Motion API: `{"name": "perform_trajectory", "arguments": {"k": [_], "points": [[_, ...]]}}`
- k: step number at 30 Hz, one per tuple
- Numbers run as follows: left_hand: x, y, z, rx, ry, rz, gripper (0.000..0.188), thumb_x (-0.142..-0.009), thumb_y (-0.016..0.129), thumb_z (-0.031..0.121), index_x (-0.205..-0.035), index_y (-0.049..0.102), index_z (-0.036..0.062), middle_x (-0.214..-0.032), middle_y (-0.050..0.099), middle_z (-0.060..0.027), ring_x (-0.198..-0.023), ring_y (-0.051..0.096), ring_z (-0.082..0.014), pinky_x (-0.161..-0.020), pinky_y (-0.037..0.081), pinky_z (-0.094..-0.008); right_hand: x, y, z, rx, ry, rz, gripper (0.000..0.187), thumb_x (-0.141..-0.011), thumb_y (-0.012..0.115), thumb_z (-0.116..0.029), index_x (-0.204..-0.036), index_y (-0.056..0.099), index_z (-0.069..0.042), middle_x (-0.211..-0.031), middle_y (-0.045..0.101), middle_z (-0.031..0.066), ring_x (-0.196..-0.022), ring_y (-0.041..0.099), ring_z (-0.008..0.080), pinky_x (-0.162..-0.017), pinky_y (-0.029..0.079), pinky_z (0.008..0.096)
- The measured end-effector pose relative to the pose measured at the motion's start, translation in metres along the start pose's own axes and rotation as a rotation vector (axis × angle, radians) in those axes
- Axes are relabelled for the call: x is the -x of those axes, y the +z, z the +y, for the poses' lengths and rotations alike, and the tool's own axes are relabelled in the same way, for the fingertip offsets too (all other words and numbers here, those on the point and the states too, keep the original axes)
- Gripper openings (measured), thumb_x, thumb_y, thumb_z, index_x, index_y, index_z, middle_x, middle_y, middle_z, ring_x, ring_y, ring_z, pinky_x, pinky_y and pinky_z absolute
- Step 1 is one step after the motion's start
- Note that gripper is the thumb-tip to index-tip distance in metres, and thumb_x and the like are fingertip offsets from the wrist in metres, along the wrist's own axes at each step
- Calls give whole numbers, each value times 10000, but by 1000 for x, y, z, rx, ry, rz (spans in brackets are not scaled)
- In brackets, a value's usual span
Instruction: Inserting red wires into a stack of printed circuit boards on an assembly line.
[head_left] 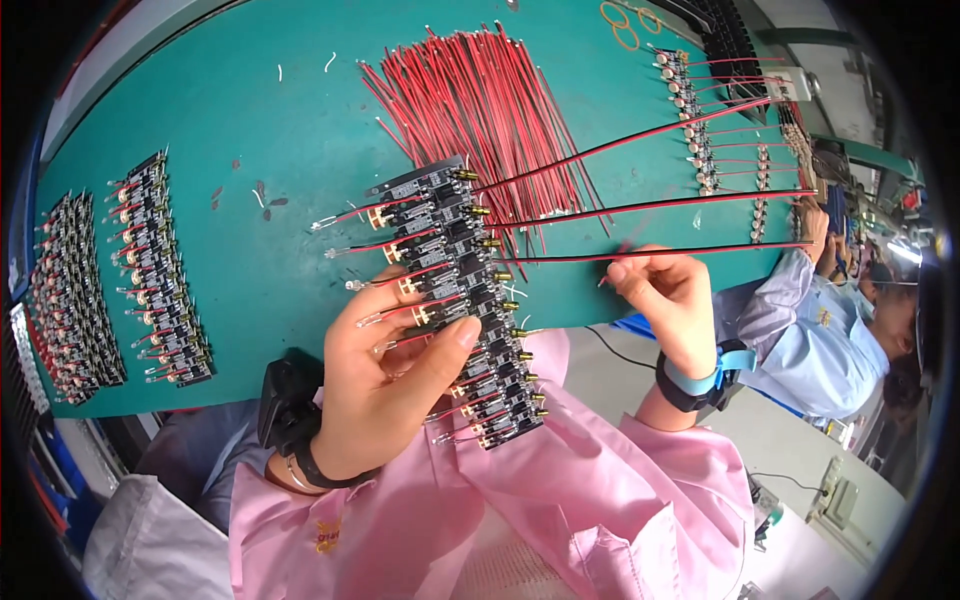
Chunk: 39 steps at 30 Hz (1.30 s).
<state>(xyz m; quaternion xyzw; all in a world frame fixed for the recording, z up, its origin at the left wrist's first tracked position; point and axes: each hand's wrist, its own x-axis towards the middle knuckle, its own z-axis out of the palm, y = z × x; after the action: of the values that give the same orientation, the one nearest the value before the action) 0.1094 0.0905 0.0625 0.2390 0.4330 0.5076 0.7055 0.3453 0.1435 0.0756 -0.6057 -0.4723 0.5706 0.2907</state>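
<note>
My left hand [385,385] is closed round a long strip of black circuit boards [455,255], thumb on its face, tilted above the mat. Short red-and-black leads with clear-tipped ends stick out of its left side; brass-coloured barrels line the right side. From the upper boards, several long red-and-black wires [650,208] stretch off to the right. Below the lowest of these, my right hand [670,295] pinches a thin red wire [627,246], partly smeared by motion. Beyond the strip lies a large bundle of loose red-and-black wires [480,110].
A green mat [290,150] covers the table. More board strips [160,270] lie at the left, and a wired strip [690,120] at the far right. Rubber bands [622,25] and wire scraps [265,200] lie about. A co-worker in a blue sleeve [815,330] sits at the right.
</note>
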Motion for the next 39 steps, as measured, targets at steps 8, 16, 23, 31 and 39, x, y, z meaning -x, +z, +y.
{"name": "perform_trajectory", "arguments": {"k": [8,16,23,31,39], "points": [[-2,1,-2,15,20,-11,229,-775,555,-57,-998,509,-27,-965,540,-31,-834,542,-73,-695,471,-193,-19,-34,-15,956,-487,380,69,-736,611,-22,-757,547,-9,-772,553,27,-565,454,99,-525,357,222],[4,0,1,21,0,-9,243,-774,565,-45,-1007,501,-23,-937,561,-36,-831,545,-74,-698,472,-195,-70,-53,-14,1233,-888,47,97,-739,557,23,-819,529,-25,-889,507,68,-756,480,203,-649,383,273],[3,0,4,-26,-17,-6,272,-779,570,-23,-1036,481,-22,-939,572,-55,-835,549,-84,-699,473,-202,-36,-53,-16,969,-719,-27,117,-795,512,7,-911,498,-2,-836,487,65,-746,487,169,-653,411,269],[1,-1,1,-8,10,-38,275,-784,569,-11,-1042,477,-21,-952,569,-61,-836,551,-89,-694,474,-206,-26,4,1,-80,-479,164,103,-827,533,-39,-911,528,21,-732,527,14,-600,481,60,-551,401,180],[2,0,0,-14,-3,-9,270,-784,573,-4,-1035,472,-16,-948,570,-60,-812,553,-83,-663,475,-197,-34,-5,16,277,-419,339,97,-813,564,-52,-876,553,20,-744,572,15,-595,498,49,-533,400,186]]}}
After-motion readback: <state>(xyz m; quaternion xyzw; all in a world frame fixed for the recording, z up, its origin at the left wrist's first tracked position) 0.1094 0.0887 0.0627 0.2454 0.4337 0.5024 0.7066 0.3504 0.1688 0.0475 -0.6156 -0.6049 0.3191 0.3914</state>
